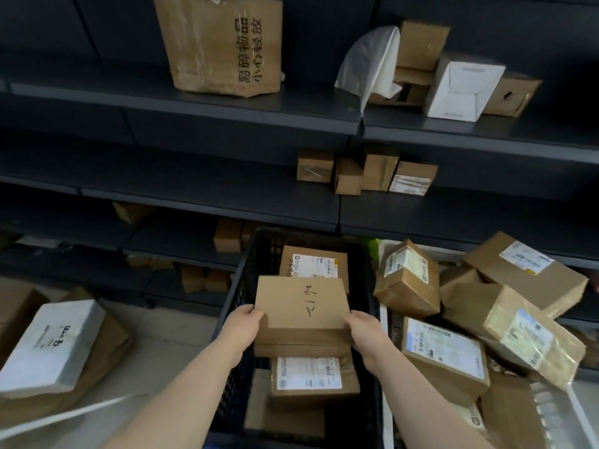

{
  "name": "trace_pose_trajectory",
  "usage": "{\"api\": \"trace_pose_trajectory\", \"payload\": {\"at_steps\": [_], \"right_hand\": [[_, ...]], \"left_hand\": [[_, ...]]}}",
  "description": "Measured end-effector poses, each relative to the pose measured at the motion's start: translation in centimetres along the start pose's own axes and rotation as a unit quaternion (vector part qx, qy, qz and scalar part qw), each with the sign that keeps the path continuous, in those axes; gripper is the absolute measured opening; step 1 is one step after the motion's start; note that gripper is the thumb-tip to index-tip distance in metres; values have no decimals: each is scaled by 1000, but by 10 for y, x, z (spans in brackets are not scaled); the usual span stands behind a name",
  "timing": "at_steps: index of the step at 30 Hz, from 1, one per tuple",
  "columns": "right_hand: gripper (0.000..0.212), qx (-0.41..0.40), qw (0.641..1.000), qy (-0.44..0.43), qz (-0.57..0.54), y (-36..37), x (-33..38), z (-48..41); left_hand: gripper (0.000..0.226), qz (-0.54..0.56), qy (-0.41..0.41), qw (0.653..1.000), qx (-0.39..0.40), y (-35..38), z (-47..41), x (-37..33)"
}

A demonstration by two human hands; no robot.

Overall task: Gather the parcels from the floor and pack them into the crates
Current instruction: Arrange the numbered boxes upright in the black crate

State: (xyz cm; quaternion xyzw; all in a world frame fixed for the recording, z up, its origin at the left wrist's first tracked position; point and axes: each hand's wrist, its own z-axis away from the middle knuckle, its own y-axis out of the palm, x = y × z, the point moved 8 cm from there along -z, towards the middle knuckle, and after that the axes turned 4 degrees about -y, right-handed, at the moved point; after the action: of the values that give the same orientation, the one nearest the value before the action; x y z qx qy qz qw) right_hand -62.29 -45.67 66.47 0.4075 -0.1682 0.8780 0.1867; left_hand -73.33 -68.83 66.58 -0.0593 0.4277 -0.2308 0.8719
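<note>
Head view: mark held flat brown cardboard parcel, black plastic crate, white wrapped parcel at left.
Flat brown cardboard parcel (pixel 301 303), head view, handwritten top face.
Black plastic crate (pixel 245 281), head view, left wall.
White wrapped parcel (pixel 52 348), head view, top face.

Large carton (pixel 214 43), top shelf (pixel 97 92): printed black characters, turned sideways, read 易碎物品 小心轻放. Flat parcel (pixel 301 303) over the black crate (pixel 243 286): handwritten marks, possibly "191", uncertain. White parcel (pixel 52 345): handwriting illegible. Shipping labels (pixel 308 372) elsewhere: print too small to read.
</note>
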Motion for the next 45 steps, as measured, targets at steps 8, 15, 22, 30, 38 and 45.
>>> {"api": "trace_pose_trajectory", "payload": {"at_steps": [8,15,22,30,38,45], "right_hand": [[40,-119,989,-37,-81,6,38,-17],[55,-116,991,-23,-57,5,58,-66],[77,-57,997,11,-57,11,36,-95],[49,-55,984,144,88,1,-37,-46],[48,-50,979,184,67,-8,-113,-43],[33,-83,982,168,31,4,-77,22]], "left_hand": [[43,-14,83,996,-1,-21,-44,-72],[51,-34,78,995,51,8,-81,-104],[59,7,40,997,70,27,-97,-90],[73,-31,-109,991,75,37,-60,3],[38,-40,-225,963,141,50,-27,67],[32,-64,-121,987,79,17,-14,53]]}}
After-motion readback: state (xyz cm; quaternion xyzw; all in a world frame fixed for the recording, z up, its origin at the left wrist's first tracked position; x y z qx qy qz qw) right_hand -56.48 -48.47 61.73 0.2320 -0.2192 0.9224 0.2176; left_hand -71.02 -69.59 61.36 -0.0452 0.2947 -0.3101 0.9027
